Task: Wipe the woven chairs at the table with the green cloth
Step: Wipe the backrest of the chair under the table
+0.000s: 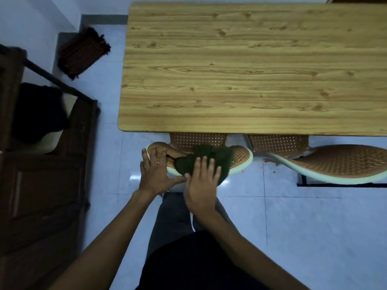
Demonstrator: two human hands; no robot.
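Two woven brown chairs with pale rims are tucked under the near edge of the wooden table [251, 65]. On the curved backrest of the left chair [240, 155] lies the dark green cloth [211, 155], bunched up. My right hand [203, 183] presses flat on the cloth's near part, fingers spread. My left hand [154, 172] rests with spread fingers on the left end of that backrest, beside the cloth. The right chair [345, 162] stands untouched to the right.
A dark wooden cabinet [41, 195] with a black item on it stands close on the left. A dark striped mat [83, 51] lies on the pale tiled floor [314, 227] near the wall. My legs are below the hands.
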